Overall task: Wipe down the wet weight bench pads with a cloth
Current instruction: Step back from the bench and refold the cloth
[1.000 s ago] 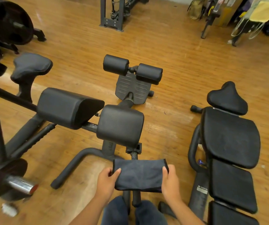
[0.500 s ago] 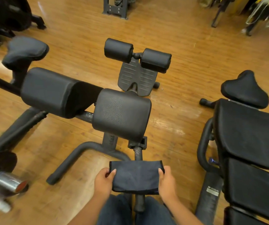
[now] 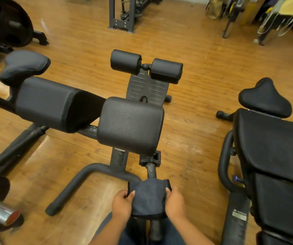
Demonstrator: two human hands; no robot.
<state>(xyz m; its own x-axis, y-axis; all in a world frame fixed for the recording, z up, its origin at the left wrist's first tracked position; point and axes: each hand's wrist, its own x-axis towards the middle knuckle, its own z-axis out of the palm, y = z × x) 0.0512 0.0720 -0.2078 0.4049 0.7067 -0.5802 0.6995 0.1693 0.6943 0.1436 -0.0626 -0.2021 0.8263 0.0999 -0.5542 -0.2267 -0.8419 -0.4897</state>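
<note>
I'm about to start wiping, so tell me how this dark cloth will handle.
Probably floppy: the cloth sags between the left hand and right hand. Likely light, since fingertips alone hold it. It should mould easily to the rounded pad.

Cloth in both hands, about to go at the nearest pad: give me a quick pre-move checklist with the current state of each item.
1. Cloth held: ok, left hand and right hand each grip a side.
2. Cloth folded ready for wiping: ok, bunched into a compact pad.
3. Nearest hip pad unobstructed: ok, nothing lies on it.
4. Pad wet: ok, fine droplets speckle its top.
5. Cloth on pad: not ok, it hangs over the frame tube, short of the pad.
6. Cloth dry enough: cannot tell.
</note>
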